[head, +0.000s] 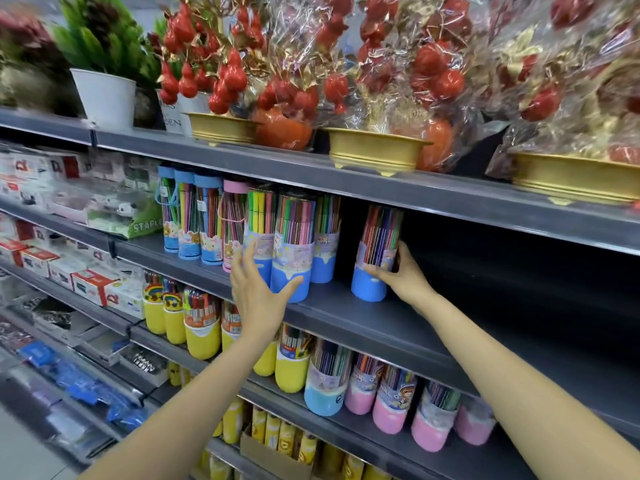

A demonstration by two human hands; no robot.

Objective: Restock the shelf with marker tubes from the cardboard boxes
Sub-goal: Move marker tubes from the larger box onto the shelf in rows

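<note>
Head view: on the dark grey metal shelf (381, 323), the right hand (403, 271) curls its fingers round a clear plastic marker tube with a blue base (375, 258), standing alone to the right of the row; this grip is grasping the tube at its label band, thumb toward the camera. The tube stands on its blue end, long axis near upright with the top leaning slightly right, markers pointing up toward the shelf above. Its label shows part of a word, "WAT", the rest hidden by the fingers. The left hand (258, 289) is released, fingers spread and straight, hovering in front of a front blue-based marker tube (289, 258) in the row, thumb just by its blue base; whether it touches cannot be told. Behind that one, a neighbouring blue-based tube (325, 247) reads "WATE" and "LOR PEN" in part. Further left stand tall blue-lidded tubes with bear pictures (188, 216) and a pink-lidded tube (232, 223), all upright. The shelf below carries yellow-based tubes (202, 327) and pink-based tubes (391, 407). A green box reading "STAPLE" (142, 220) sits left of the row. Above are gold bowls of wrapped red ornaments (375, 147).
</note>
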